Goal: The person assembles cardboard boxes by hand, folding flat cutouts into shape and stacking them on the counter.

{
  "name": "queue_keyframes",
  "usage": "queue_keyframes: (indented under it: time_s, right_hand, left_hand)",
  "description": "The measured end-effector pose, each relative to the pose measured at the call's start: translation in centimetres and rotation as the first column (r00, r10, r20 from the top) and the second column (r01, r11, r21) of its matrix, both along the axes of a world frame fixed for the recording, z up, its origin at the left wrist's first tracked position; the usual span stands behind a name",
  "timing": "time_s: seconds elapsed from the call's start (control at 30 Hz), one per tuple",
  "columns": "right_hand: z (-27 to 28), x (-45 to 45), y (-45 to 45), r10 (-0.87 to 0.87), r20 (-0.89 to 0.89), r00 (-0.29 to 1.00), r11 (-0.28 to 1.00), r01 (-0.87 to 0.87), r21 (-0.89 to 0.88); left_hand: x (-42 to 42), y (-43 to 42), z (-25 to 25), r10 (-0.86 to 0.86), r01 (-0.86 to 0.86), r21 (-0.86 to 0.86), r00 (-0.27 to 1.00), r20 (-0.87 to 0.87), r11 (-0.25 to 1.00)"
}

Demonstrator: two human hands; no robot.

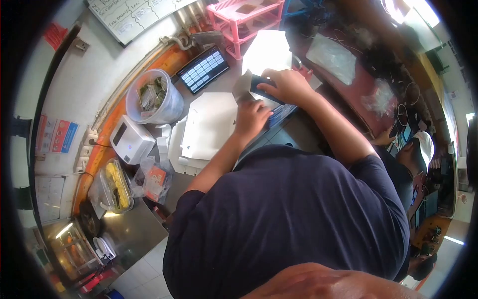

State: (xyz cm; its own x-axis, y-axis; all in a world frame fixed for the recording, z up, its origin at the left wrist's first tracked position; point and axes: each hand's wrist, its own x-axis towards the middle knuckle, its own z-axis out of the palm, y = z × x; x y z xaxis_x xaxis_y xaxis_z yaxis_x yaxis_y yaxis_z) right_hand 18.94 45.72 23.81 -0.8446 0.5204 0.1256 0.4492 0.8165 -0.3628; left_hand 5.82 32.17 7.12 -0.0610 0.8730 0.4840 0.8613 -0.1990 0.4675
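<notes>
A partly folded cardboard box (267, 52), white inside with a dark blue panel, stands on the counter in front of me with its white flap raised. My right hand (290, 85) is closed over its near right part, thumb and fingers bent around the dark panel. Lower and to the left, my left hand (253, 119) has its fingers curled against the box's near side; what its fingertips grip is partly hidden. Just left of that hand lie flat white cardboard sheets (209, 124), stacked on the counter.
Behind the sheets is a tablet (203, 70), with a plastic bucket (172, 107) of wrapped items beside it. A white printer (132, 139) and a clear container of yellow food (117, 187) stand left. A pink rack (244, 22) is at the back; a co-worker (416, 154) is at right.
</notes>
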Motion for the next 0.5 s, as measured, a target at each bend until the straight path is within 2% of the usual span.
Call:
queue_keyframes:
  time_s: [0.13, 0.27, 0.5]
  right_hand:
    - [-3.3, -1.7, 0.2, 0.036, 0.117, 0.993, 0.996, -0.045, 0.075]
    - [-5.3, -2.5, -1.0, 0.061, 0.253, 0.965, 0.984, -0.101, 0.146]
    - [-7.5, -2.2, -1.5, -0.048, 0.264, 0.963, 0.969, -0.019, 0.246]
  left_hand:
    - [2.3, -1.2, 1.9, -0.045, 0.058, 0.143, 0.995, -0.093, 0.988]
    - [1.9, -2.1, 2.3, 0.008, 0.028, 0.148, 0.972, -0.236, 0.989]
    - [1.4, -2.1, 0.6, -0.029, 0.039, 0.081, 0.993, -0.116, 0.996]
